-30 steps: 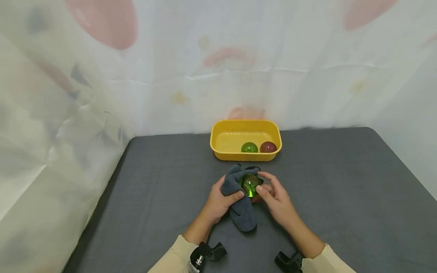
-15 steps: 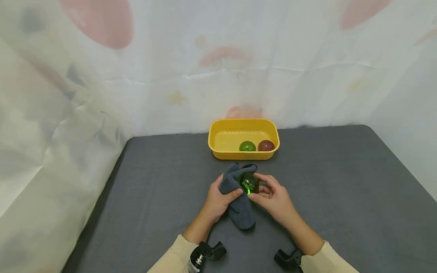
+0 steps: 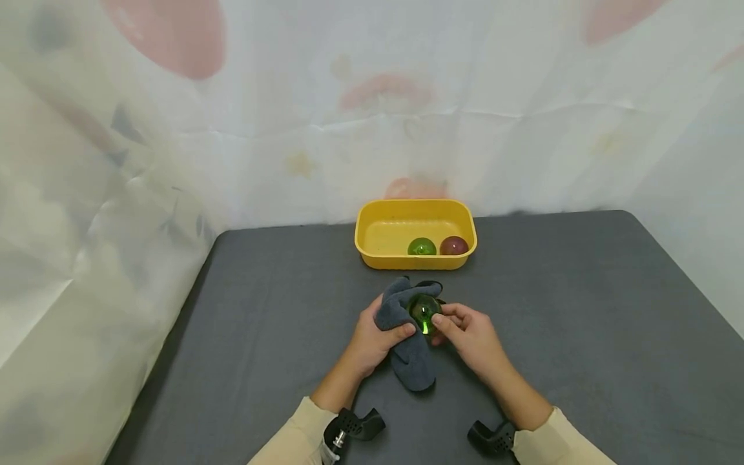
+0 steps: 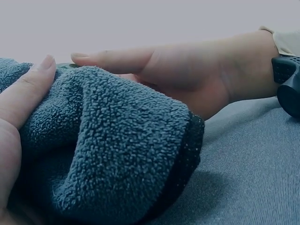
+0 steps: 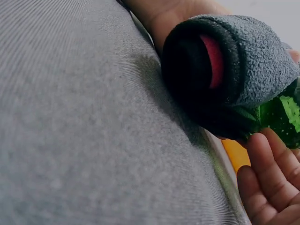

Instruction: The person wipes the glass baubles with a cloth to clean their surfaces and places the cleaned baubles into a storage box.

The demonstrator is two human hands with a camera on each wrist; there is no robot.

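- Patterned white curtain (image 3: 87,194): it is filling the left side and the whole upper part of the head view, hanging behind the grey table (image 3: 581,323).
- Left hand (image 3: 372,339): it is sitting just left of centre in the lower half of the head view. Its fingers are curling around a grey cloth (image 3: 407,336), with the thumb pressing on top of the fabric. In the left wrist view the thumb is lying along the folded cloth (image 4: 117,150) at the left edge of the frame.
- Grey cloth: one end is wrapping up behind the ball; the other end is drooping toward the table in the lower centre of the head view.
- Green ball (image 3: 424,310): it is sitting at the centre of the head view, between the two hands, resting against the cloth. In the right wrist view it is showing at the right edge (image 5: 281,117), touching the cloth (image 5: 243,70).
- Right hand (image 3: 471,336): it is sitting just right of centre, its fingers curling narrowly around the green ball, fingertips touching its right side.
- Yellow tub (image 3: 372,236): it is standing above the hands, near the curtain, holding a second green ball (image 3: 421,247) on the left and a dark red ball (image 3: 454,245) just beside it on the right.
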